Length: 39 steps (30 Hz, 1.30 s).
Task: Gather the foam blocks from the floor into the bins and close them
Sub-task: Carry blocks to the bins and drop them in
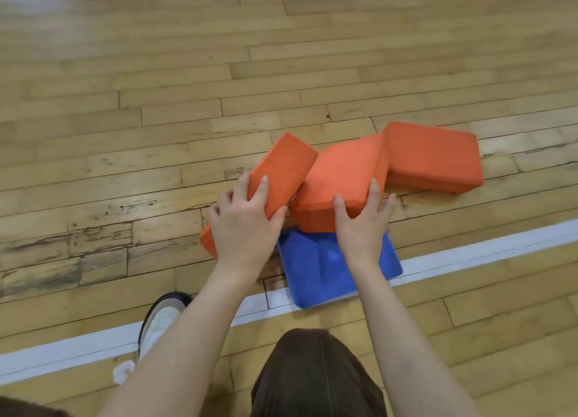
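Note:
Several foam blocks lie in a cluster on the wooden floor. My left hand [242, 226] grips the near end of a tilted orange block [283, 169], fingers over its top and thumb on its right side. My right hand [362, 219] grips the near edge of the middle orange block [344, 176], which rests partly on a blue block [316, 269]. A third orange block [433, 157] lies flat at the right, touching the middle one. Another orange block's corner [208, 240] shows under my left hand. No bin is in view.
A white painted line [469, 251] runs across the floor under the blue block. My shoe [162, 319] stands on the line at the lower left, and my knee in dark trousers [316, 376] is at the bottom centre. Bare floorboards stretch beyond the blocks.

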{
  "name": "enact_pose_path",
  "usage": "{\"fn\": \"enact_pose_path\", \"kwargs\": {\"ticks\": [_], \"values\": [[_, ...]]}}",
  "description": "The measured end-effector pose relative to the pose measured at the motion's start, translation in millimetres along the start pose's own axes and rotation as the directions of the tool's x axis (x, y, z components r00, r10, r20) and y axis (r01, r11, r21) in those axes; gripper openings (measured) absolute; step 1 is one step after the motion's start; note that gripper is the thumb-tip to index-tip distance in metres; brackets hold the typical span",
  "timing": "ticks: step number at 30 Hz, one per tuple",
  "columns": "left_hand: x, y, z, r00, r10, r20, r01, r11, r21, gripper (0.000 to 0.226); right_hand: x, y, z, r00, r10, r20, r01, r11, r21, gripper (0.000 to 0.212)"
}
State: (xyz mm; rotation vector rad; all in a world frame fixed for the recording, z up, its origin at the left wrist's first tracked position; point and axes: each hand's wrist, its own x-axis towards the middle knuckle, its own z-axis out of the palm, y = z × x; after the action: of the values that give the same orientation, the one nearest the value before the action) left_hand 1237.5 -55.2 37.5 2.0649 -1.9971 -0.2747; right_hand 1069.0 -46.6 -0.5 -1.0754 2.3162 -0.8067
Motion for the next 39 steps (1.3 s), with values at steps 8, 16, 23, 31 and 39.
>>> {"fn": "enact_pose_path", "kwargs": {"ticks": [8, 16, 23, 31, 39], "values": [[16, -10, -30, 0.991, -0.114, 0.072, 0.118, 0.991, -0.057, 0.059, -9, -41, -3, 0.987, -0.157, 0.043, 0.157, 0.988, 0.015, 0.066], [35, 3, -166, 0.989, -0.102, 0.103, 0.110, 0.991, -0.075, 0.058, -66, -141, -85, 0.966, -0.252, 0.049, 0.254, 0.967, -0.032, 0.063], [13, 55, -335, 0.996, -0.009, 0.088, 0.013, 0.999, -0.049, 0.056, -131, -231, -230, 0.969, -0.235, 0.076, 0.233, 0.972, 0.032, 0.064], [-57, 132, -491, 0.984, 0.111, 0.139, -0.109, 0.994, -0.026, 0.056, -216, -283, -405, 0.982, -0.166, 0.087, 0.169, 0.985, -0.027, 0.060], [-118, 195, -559, 0.906, 0.352, 0.234, -0.353, 0.935, -0.037, 0.056, -291, -277, -509, 0.999, -0.011, -0.036, 0.010, 0.999, -0.042, 0.055]]}}
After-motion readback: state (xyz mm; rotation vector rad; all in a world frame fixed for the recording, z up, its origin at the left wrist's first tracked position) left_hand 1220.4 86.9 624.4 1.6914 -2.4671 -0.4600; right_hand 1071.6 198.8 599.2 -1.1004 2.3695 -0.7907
